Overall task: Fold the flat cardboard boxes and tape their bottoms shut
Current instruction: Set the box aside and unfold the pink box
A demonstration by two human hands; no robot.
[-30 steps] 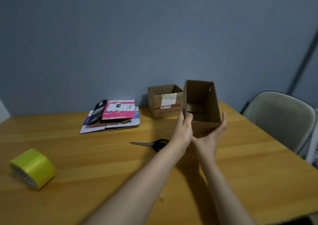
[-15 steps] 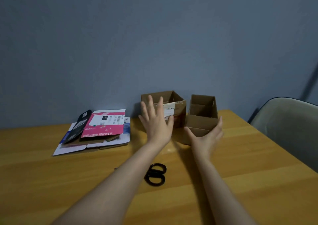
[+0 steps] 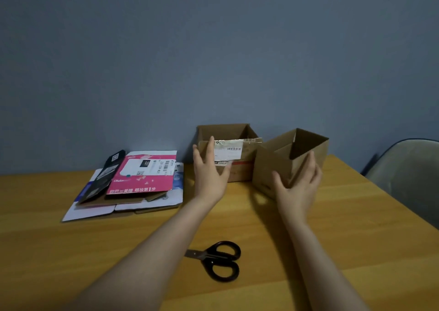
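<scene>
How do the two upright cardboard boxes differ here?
The labelled box carries a white shipping label and red print; the plain box is bare brown. The labelled box faces the camera squarely; the plain box is turned corner-on, with the right hand against it. Both are cardboard with open tops.

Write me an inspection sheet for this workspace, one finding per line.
Surface: wooden table, no damage seen.
Job's things: labelled box and plain box stand open-topped, side by side at the far edge; flat boxes stacked at the left, a pink one on top; tape roll not in view.
Clutter: black scissors, blades partly hidden by the left forearm.
Hands: left hand open in front of the labelled box, contact unclear; right hand open against the plain box's near corner.
Cables: nothing seen.
Surroundings: grey-blue wall behind; chair at the right.
</scene>
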